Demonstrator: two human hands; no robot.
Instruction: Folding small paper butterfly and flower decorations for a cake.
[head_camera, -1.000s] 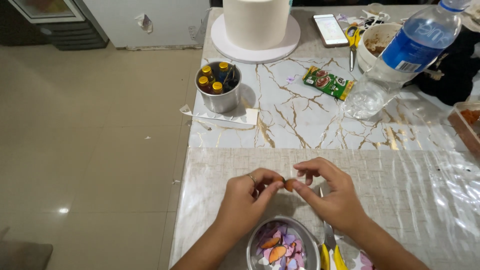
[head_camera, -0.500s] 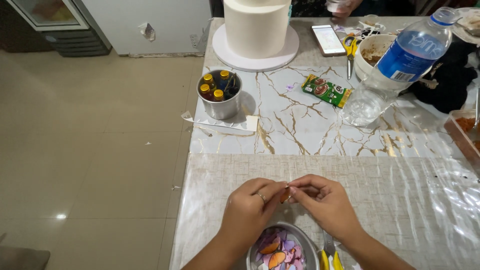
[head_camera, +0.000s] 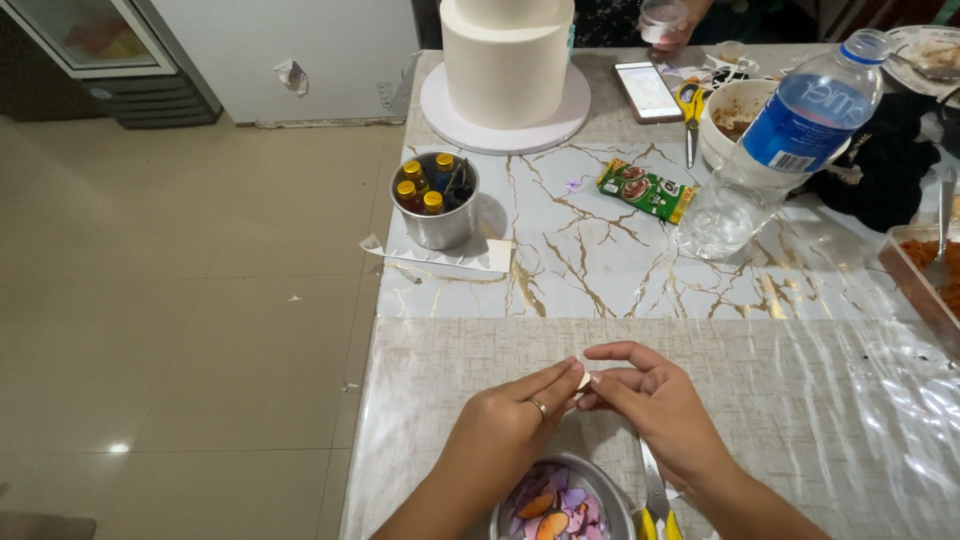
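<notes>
1. Between your fingertips sits a small pale piece (head_camera: 583, 380); your left hand (head_camera: 510, 428) wears a silver ring (head_camera: 538, 406);
2. The bowl (head_camera: 563, 500) below holds purple, pink and orange petals;
3. The surface (head_camera: 600, 270) is white marble veined with gold;
4. The cake (head_camera: 506, 55) is plain white; the bottle (head_camera: 775, 135) carries a blue label.

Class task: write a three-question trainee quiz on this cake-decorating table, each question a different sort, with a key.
1. True or false: the left hand and right hand pinch a small pale piece between their fingertips.
2. What sits in the metal tin near the white cake?
A. small bottles
B. spoons
C. eggs
3. Fill in: the metal bowl below the hands holds purple and ____ pieces.

Key: 1 true; 2 A; 3 orange.
</notes>
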